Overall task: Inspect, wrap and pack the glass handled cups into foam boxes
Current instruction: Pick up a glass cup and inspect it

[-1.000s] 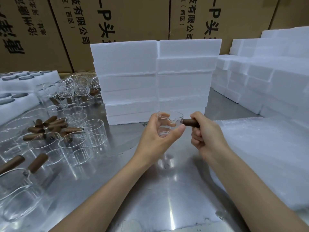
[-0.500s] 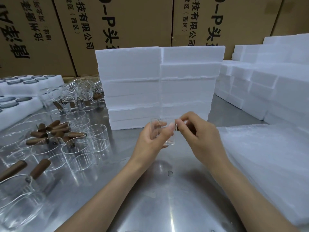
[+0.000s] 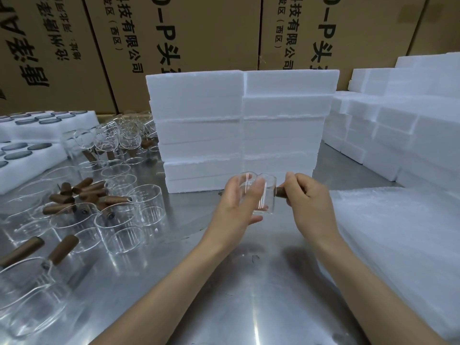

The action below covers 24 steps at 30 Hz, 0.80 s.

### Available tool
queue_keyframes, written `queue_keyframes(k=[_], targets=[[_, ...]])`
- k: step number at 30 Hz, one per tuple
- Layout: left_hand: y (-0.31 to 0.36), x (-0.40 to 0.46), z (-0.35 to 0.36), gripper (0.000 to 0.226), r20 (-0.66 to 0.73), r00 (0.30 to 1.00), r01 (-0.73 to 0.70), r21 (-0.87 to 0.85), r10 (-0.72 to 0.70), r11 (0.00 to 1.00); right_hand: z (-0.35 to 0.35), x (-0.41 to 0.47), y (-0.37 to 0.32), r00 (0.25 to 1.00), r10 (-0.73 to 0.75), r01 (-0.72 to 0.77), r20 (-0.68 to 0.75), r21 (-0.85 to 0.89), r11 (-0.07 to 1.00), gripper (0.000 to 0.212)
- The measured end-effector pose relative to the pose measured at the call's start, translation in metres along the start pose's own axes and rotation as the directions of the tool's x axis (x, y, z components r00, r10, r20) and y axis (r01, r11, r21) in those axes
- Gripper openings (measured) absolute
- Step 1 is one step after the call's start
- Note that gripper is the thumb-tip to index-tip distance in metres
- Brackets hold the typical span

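A small clear glass cup (image 3: 267,195) with a brown wooden handle (image 3: 280,192) is held above the steel table, in front of the foam stack. My left hand (image 3: 237,207) curls round the glass body from the left. My right hand (image 3: 308,202) grips the wooden handle at the right. Two stacks of white foam boxes (image 3: 239,128) stand just behind the cup. A pile of white wrapping foam sheets (image 3: 398,250) lies at the right.
Several more glass cups with wooden handles (image 3: 99,202) crowd the left of the steel table (image 3: 224,295). Foam trays with dark lids (image 3: 29,145) sit at far left. More foam boxes (image 3: 410,125) are stacked at right, cardboard cartons (image 3: 199,33) behind.
The cup has been turned between my hands and sits a little lower. My right hand has gone from pinching near the rim back to gripping the handle.
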State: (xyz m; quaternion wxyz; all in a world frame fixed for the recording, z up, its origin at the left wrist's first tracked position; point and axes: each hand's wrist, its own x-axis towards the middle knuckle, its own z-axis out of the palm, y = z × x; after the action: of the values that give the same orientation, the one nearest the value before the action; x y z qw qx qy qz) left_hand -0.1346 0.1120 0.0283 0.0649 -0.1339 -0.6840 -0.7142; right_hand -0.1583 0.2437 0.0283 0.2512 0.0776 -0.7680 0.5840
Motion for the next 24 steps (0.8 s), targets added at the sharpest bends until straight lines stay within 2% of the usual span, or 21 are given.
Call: queue_keyframes(k=[7, 12, 15, 19, 21, 24], targets=[[0.005, 0.000, -0.007, 0.028, 0.094, 0.995, 0.017, -0.064, -0.011, 0.998, -0.005, 0.004, -0.007, 0.979, 0.197, -0.205, 0.058, 0.227, 0.952, 0.039], [0.009, 0.002, -0.009, 0.033, 0.136, 0.988, 0.085, -0.135, -0.067, 0.987, -0.007, 0.004, -0.011, 0.946, 0.271, -0.319, 0.176, 0.367, 0.874, 0.028], [0.009, 0.003, -0.008, 0.029, 0.134, 0.988, 0.091, -0.135, -0.073, 0.987, -0.007, 0.004, -0.010, 0.954, 0.258, -0.295, 0.150, 0.343, 0.892, 0.038], [0.005, 0.003, -0.007, 0.032, 0.069, 0.997, 0.031, -0.099, -0.024, 0.995, -0.004, 0.003, -0.007, 0.970, 0.236, -0.244, 0.064, 0.215, 0.946, 0.023], [0.001, 0.003, -0.008, 0.035, 0.029, 0.999, -0.020, -0.066, 0.022, 0.998, -0.004, 0.002, -0.008, 0.977, 0.213, -0.210, 0.003, 0.199, 0.957, 0.026], [0.000, 0.003, -0.009, 0.036, -0.045, 0.993, -0.110, -0.020, 0.109, 0.994, -0.001, -0.005, -0.016, 0.980, 0.182, -0.196, 0.077, 0.262, 0.945, 0.041]])
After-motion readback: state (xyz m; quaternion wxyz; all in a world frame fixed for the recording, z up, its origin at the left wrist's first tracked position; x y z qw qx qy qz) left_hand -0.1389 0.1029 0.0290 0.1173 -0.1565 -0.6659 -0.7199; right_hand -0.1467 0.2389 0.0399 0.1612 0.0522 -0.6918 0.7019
